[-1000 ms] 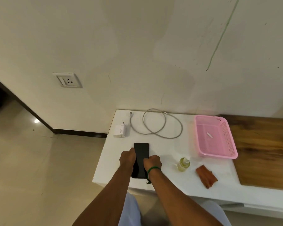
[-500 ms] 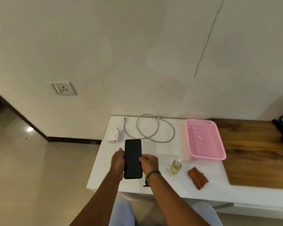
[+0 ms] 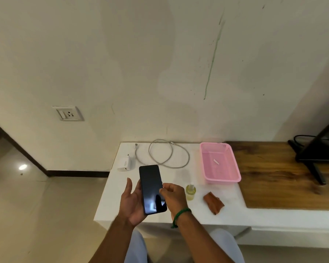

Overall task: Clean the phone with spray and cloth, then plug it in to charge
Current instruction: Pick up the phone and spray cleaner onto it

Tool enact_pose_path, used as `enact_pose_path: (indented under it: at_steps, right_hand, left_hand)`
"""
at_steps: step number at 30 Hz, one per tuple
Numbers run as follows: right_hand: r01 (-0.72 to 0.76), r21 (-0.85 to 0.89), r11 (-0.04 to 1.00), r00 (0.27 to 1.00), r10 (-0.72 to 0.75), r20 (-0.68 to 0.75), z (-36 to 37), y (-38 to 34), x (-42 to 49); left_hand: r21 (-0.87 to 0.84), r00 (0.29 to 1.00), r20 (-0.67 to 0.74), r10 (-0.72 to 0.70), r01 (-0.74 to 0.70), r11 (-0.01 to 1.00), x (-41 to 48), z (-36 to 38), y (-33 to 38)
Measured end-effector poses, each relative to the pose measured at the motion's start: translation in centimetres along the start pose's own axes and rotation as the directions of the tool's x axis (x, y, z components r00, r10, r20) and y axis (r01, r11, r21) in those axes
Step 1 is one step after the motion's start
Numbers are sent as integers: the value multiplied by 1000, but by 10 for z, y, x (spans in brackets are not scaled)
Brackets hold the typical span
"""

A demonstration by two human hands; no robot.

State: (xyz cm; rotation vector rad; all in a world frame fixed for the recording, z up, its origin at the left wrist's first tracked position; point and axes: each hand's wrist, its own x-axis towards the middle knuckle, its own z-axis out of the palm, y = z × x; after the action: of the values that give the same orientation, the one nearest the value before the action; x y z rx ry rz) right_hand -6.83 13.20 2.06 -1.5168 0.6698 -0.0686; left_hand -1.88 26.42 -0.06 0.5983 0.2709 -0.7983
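— The phone [image 3: 152, 188]? Glossy black glass, mirror-smooth.
— The basket [image 3: 221, 180]? Pink perforated plastic.
— The counter [image 3: 179, 218]: smooth matt white; its right end, grainy brown wood [image 3: 285, 179].
— The cloth [image 3: 214, 204]: soft rust fabric.

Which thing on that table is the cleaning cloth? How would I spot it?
On the white table, look in front of the pink basket, toward the near edge. The cloth lies crumpled there, just right of the small spray bottle. It is the only soft, rust-orange thing there.
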Motion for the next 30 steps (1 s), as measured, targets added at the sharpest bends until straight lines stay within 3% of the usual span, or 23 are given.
enact_pose_path:
  at_steps: [7, 11, 14, 18, 21, 26, 30]
  right_hand:
    - [96, -87, 992, 995, -95, 18, -27, 14, -20]
    - [206, -274, 939, 933, -273, -235, -62, 20, -12]
    - [107, -358, 928, 879, -257, -403, -89, 33, 7]
    - [-85, -458, 885, 928, -98, -360, -100, 57, 35]
    - [-132, -656, 743, 932, -132, -338, -96, 69, 46]
    - [33, -487, 873, 961, -161, -223, -78, 84, 63]
    - [72, -451, 890, 946, -204, -251, -70, 93, 72]
  left_hand:
    - [-50, 989, 125, -73, 80, 996, -10, -1, -25]
    - [-45, 971, 217, -101, 114, 992, -12, -4, -27]
    - [-46, 963, 245, -114, 129, 991, -11, -5, -23]
    - [-50, 951, 284, -120, 140, 989, -8, -7, -20]
    - [-55, 944, 308, -120, 144, 988, -5, -8, -20]
    - [-64, 948, 297, -110, 134, 989, -3, -7, -18]
    - [-47, 953, 286, -102, 120, 992, -1, -6, -16]
